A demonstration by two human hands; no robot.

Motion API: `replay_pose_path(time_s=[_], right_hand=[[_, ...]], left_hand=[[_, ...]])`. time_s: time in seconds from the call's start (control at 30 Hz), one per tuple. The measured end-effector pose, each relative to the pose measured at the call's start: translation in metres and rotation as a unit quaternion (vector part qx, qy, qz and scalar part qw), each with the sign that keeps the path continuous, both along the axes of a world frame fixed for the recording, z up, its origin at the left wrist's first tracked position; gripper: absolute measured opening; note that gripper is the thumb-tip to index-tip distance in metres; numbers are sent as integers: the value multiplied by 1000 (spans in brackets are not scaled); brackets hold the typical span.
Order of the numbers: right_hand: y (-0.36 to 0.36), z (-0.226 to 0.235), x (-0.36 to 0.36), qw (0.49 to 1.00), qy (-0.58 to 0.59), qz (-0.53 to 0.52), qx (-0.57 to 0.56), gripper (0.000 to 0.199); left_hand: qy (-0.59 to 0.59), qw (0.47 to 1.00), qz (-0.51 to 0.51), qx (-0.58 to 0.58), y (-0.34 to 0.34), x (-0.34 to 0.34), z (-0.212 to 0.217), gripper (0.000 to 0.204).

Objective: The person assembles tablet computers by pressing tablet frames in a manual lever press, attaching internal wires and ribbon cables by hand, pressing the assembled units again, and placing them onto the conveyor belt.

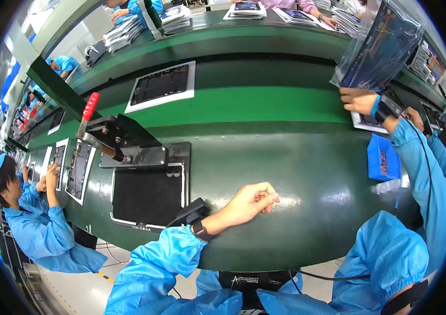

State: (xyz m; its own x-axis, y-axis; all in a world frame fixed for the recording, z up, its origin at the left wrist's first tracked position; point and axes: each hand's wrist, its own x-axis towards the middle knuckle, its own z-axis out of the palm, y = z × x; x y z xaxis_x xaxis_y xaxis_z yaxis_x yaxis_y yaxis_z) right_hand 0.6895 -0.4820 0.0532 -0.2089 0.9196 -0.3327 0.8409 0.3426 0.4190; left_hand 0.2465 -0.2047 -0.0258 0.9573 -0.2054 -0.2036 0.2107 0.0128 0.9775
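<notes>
Your left hand rests loosely curled on green bench, holding nothing. Black fixture tray lies near, at nine o'clock. Your right hand out of view.

Electronics factory, green conveyor line, blue-smocked workers, press jig

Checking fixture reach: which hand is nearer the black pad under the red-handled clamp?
Left. The left hand rests on the table just right of the black pad; the right forearm is far right, below the table edge.
</notes>
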Motion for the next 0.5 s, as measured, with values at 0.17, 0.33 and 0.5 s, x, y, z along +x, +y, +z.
replay_pose_path(time_s=[0.17,0.33,0.5], right_hand=[[3,3,-44,935,250,-214,131,42],[-14,29,-81,770,266,-544,204,42],[-189,6,-296,668,333,-473,469,25]], left_hand=[[6,999,-34,-19,-9,8,-2,24],[-15,999,-41,-19,-10,12,-7,22],[-17,999,17,-37,11,-4,-9,21]])
